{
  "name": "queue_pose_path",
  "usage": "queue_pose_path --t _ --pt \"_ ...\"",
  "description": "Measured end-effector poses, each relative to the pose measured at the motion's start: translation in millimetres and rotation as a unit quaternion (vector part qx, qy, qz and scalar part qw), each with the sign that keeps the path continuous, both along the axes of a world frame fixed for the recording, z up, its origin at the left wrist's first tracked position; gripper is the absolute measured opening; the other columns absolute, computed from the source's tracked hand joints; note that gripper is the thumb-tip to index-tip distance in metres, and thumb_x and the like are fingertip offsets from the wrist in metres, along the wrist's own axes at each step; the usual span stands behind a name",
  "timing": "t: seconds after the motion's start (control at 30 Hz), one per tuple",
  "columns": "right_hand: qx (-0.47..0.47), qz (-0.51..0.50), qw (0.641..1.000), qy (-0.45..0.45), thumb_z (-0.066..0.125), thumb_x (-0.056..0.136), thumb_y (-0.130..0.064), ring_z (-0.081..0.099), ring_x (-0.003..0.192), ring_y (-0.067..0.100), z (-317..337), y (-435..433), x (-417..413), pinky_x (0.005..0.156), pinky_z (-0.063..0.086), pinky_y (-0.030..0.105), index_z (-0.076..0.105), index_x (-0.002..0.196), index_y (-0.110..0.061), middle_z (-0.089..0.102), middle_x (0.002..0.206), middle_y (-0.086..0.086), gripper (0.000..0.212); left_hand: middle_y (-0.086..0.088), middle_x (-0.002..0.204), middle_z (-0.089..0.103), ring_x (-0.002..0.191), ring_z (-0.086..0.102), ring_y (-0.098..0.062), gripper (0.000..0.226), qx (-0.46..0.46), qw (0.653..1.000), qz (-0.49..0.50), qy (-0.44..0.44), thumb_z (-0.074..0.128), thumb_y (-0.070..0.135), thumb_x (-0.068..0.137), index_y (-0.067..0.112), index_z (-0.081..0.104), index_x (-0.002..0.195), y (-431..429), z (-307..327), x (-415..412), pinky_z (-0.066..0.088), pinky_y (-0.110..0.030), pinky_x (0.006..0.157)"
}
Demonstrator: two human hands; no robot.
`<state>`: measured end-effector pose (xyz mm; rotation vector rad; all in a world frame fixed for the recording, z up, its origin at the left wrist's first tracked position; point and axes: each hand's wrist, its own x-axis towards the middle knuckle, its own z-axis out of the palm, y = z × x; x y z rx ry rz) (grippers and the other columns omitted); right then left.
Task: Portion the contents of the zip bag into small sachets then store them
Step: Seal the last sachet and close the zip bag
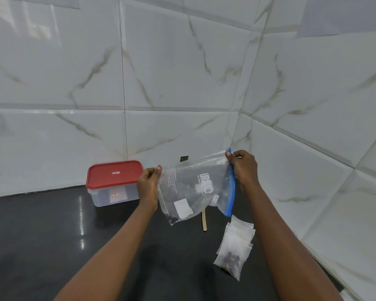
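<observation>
We hold the zip bag [193,187] above the black counter [52,235]. It is clear and crumpled, with a blue zip strip, white print and dark bits low. Left hand [148,185] pinches its edge; right hand [244,168] pinches the zip end.

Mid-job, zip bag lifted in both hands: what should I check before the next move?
1. Grip: left hand and right hand both pinch the zip bag, clear of the counter: ok.
2. Seal: blue zip strip open: cannot tell.
3. Contents left in the bag: cannot tell.
4. Supplies: sachets lie on the counter beside the right arm: ok.
5. Storage: container open: not ok, its red lid is on.
</observation>
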<state>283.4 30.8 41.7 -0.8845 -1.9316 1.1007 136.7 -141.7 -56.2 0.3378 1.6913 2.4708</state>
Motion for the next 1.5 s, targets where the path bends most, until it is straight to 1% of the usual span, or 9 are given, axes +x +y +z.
queue_pose_path --t 0.1,0.27,0.5,0.63,0.8,0.97,1.13,1.33,1.5 --pt "-0.111 0.091 0.988 0.05 0.061 0.089 -0.038 0.058 0.068 0.018 -4 -2 6 0.067 0.053 0.034 0.049 0.1 -0.011 0.063 0.083 0.008 0.031 0.003 0.068 0.044 0.067 0.04 -0.012 0.022 0.029 0.996 0.023 -0.076 0.058 0.022 0.091 0.017 0.053 0.071 3 -1 -4 0.037 -0.026 0.068" --pt "-0.24 0.229 0.94 -0.083 0.065 0.086 -0.033 0.064 0.101 0.027 -31 -8 21 0.081 0.057 0.044 0.05 0.107 -0.014 0.063 0.11 0.007 0.032 -0.009 0.093 0.061 0.098 0.059 -0.033 0.023 -0.021 0.983 -0.019 -0.181 0.057 0.035 0.09 0.012 0.06 0.088 5 -15 -23 0.047 -0.043 0.09" --pt "-0.225 0.137 0.965 0.018 0.062 0.089 -0.018 0.063 0.107 0.029 -48 -13 1 0.088 0.055 0.046 0.055 0.117 -0.01 0.063 0.118 0.009 0.029 -0.015 0.133 0.041 0.123 0.045 -0.043 0.073 -0.007 0.888 -0.353 -0.295 0.038 0.075 0.079 0.024 0.035 0.131 -5 -25 1 0.049 -0.06 0.074" --pt "-0.173 0.086 0.981 -0.004 0.061 0.09 -0.022 0.063 0.104 0.029 -49 -13 -6 0.085 0.055 0.039 0.055 0.113 -0.009 0.063 0.112 0.009 0.027 -0.023 0.131 0.047 0.102 0.061 -0.033 0.061 0.116 0.878 -0.298 -0.357 0.055 0.046 0.086 0.008 0.037 0.13 1 -36 19 0.06 -0.04 0.066" --pt "-0.17 0.042 0.985 0.001 0.061 0.09 -0.024 0.062 0.093 0.024 -52 -12 -8 0.074 0.054 0.031 0.054 0.118 -0.004 0.059 0.107 0.007 0.035 -0.023 0.117 0.059 0.086 0.069 -0.021 0.025 0.155 0.927 -0.202 -0.276 0.057 0.016 0.089 0.0 0.051 0.108 5 -35 25 0.058 -0.022 0.062" --pt "-0.172 0.053 0.984 -0.01 0.059 0.091 -0.022 0.062 0.093 0.023 -56 -13 -7 0.067 0.054 0.026 0.056 0.113 -0.006 0.06 0.104 0.005 0.027 -0.016 0.1 0.066 0.09 0.065 -0.019 0.02 0.075 0.953 -0.167 -0.241 0.062 0.013 0.086 -0.002 0.061 0.099 4 -32 18 0.058 -0.024 0.076" --pt "-0.138 0.042 0.988 -0.06 0.065 0.088 -0.012 0.059 0.078 0.023 -49 7 5 0.078 0.053 0.037 0.057 0.073 -0.012 0.06 0.081 0.006 0.016 -0.011 0.095 0.063 0.087 0.062 -0.016 0.01 -0.001 0.965 -0.164 -0.205 0.057 0.002 0.088 -0.005 0.061 0.094 -7 -34 0 0.055 -0.024 0.077" --pt "-0.088 0.017 0.995 -0.05 0.063 0.089 -0.013 0.051 0.064 0.017 -42 9 8 0.057 0.041 0.023 0.057 0.071 -0.01 0.055 0.07 0.004 0.019 -0.011 0.093 0.066 0.076 0.065 -0.014 0.01 0.014 0.959 -0.206 -0.195 0.053 -0.006 0.085 -0.007 0.062 0.089 -11 -39 6 0.056 -0.02 0.068" --pt "-0.068 0.008 0.998 -0.013 0.061 0.09 -0.011 0.059 0.08 0.024 -43 5 8 0.071 0.05 0.032 0.051 0.098 -0.016 0.063 0.098 0.01 0.013 -0.017 0.099 0.061 0.072 0.067 -0.019 0.031 0.026 0.925 -0.296 -0.234 0.057 -0.008 0.075 0.004 0.05 0.103 -17 -42 6 0.058 -0.025 0.063"
